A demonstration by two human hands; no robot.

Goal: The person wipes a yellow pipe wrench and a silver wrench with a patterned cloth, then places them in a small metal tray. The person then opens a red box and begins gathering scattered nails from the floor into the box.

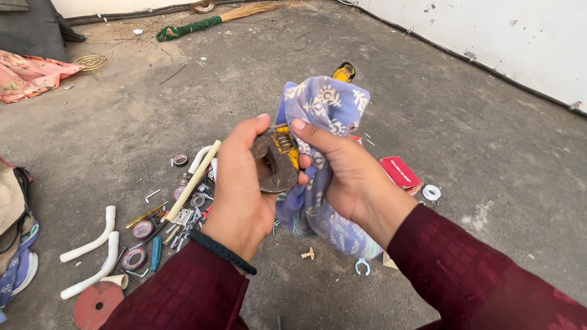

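Left hand (241, 189) cradles rusty wrench (275, 164); right hand (342, 174) presses patterned cloth (321, 104) against it.

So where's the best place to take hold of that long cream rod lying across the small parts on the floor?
Probably the cream rod at its upper end, pinched across its thin width from above. That end pokes clear near the white pipe piece, while the lower end is buried among the small metal fittings. It lies diagonally, so turn the hand to match.

A wrench (276, 164) is sitting between the left hand (239, 189) and right hand (342, 177), a cloth (318, 110) lying behind it, pipe bends (98, 244) lying left on the floor (477, 140).
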